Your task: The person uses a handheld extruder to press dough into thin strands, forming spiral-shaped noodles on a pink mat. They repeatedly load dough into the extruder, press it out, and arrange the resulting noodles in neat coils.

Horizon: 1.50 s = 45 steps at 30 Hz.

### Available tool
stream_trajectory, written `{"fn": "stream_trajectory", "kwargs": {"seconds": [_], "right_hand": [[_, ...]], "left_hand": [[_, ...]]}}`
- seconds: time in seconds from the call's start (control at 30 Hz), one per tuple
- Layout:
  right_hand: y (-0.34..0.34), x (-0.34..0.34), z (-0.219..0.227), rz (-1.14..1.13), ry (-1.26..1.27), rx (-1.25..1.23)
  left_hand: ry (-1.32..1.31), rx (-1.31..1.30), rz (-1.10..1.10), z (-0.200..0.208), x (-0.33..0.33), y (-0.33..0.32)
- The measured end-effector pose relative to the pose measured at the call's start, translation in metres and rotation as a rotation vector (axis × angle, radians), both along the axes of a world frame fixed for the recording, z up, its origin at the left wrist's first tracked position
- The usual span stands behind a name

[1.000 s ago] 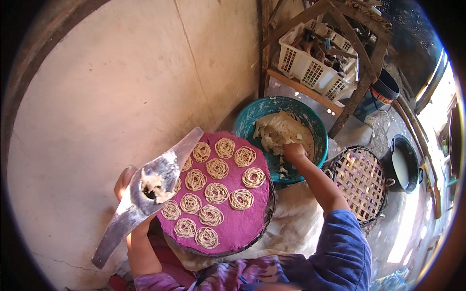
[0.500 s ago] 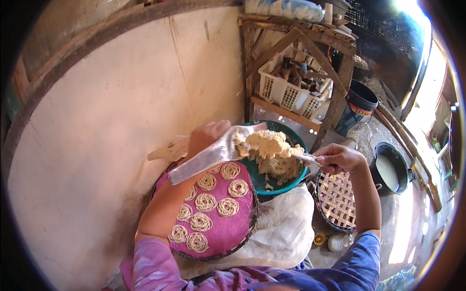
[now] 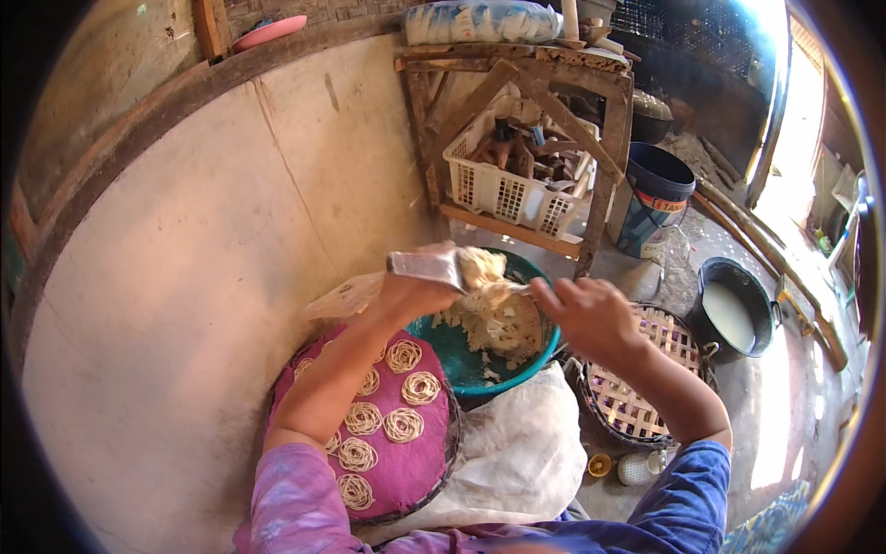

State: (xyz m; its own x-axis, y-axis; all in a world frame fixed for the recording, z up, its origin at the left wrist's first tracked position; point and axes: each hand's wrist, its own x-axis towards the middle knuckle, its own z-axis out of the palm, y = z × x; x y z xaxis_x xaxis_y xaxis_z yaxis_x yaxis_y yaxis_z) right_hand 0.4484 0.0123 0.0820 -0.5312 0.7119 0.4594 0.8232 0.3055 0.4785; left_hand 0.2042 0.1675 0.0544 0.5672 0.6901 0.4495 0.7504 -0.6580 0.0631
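Gripping a metal press (image 3: 426, 266) in the left hand (image 3: 415, 294) over the teal basin (image 3: 471, 369) | right hand (image 3: 591, 316) pinches dough (image 3: 489, 286) at its mouth | noodle coils (image 3: 403, 425) lie on purple cloth tray (image 3: 415, 471) beside the basin

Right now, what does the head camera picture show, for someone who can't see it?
A left hand holds a shiny metal press over a teal round basin of pale dough, which the right hand loads in; beside it, noodle coils cover a purple round tray.

left hand (image 3: 415, 294): grip closed, forearm raised forward | right hand (image 3: 591, 314): fingers curled, arm bent inward
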Motion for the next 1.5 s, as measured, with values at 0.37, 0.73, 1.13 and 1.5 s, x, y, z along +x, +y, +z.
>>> {"fn": "stream_trajectory", "kwargs": {"seconds": [0.37,0.73,1.13,1.5], "right_hand": [[0.053,0.001,0.015,0.121,0.095,0.051],[0.047,0.016,0.030,0.114,0.167,0.062],[0.040,0.013,-0.006,0.013,0.492,-0.009],[0.044,-0.007,0.002,0.024,0.286,-0.062]], "left_hand": [[-0.161,0.201,-0.109,0.000,0.013,0.008],[-0.087,0.283,0.029,0.005,-0.018,0.020],[-0.284,0.243,0.068,-0.004,-0.038,0.030],[-0.170,0.188,0.001,0.005,-0.004,0.001]]}}
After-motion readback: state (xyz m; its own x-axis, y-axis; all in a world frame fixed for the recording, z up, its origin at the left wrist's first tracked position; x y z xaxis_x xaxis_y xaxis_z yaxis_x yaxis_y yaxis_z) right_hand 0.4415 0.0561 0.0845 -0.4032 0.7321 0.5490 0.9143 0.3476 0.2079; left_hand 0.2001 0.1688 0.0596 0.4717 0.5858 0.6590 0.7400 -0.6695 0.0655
